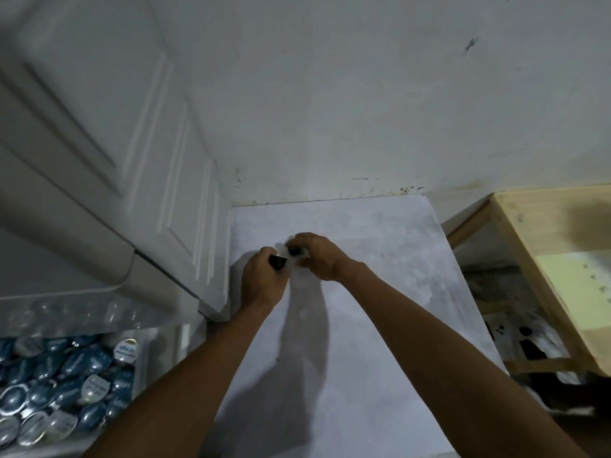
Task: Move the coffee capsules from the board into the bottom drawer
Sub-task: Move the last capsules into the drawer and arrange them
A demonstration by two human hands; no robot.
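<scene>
Both hands meet over the far part of the pale marbled board. My left hand grips a dark coffee capsule between thumb and fingers. My right hand closes on another dark capsule, of which only a small part shows. At the lower left, the open clear drawer holds several blue and silver foil-topped capsules. No loose capsules show elsewhere on the board.
A white drawer unit rises at the left, touching the board's edge. A grey wall stands behind. At the right, a wooden box sits beside cluttered bags on the floor.
</scene>
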